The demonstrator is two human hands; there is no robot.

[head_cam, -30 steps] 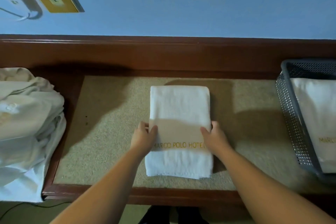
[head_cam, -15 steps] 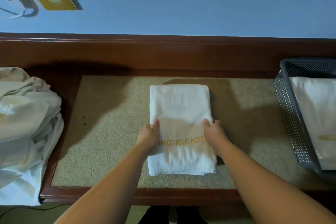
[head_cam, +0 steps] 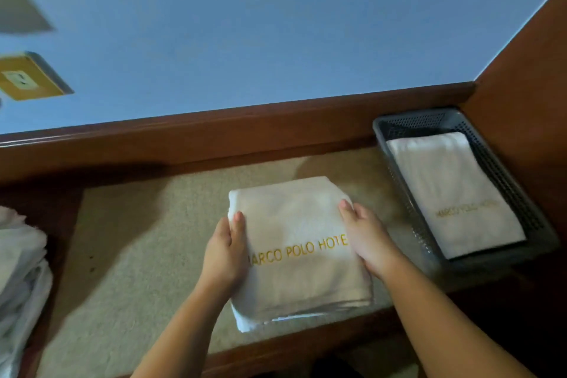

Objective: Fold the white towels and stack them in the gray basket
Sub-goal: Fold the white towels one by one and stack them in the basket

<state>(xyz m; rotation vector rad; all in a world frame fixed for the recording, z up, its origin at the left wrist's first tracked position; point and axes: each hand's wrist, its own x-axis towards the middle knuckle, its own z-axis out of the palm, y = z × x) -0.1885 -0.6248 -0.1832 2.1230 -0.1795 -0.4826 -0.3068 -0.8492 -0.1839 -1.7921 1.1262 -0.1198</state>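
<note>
From my feed there's a blue wall filling the top, with a gold outlet plate at about 10 o'clock. A dark wood ledge runs under it, a wood side panel stands at 2 o'clock, and a beige speckled counter surface lies below.

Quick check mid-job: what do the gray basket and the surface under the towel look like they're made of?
Gray rectangular basket: looks like moulded plastic with a matte finish, its walls a grid of small perforations. Beige speckled tabletop inlay: probably stone or a stone-look laminate, judging by the fine grainy flecks and dull sheen, set in a glossy reddish-brown wooden frame.
</note>
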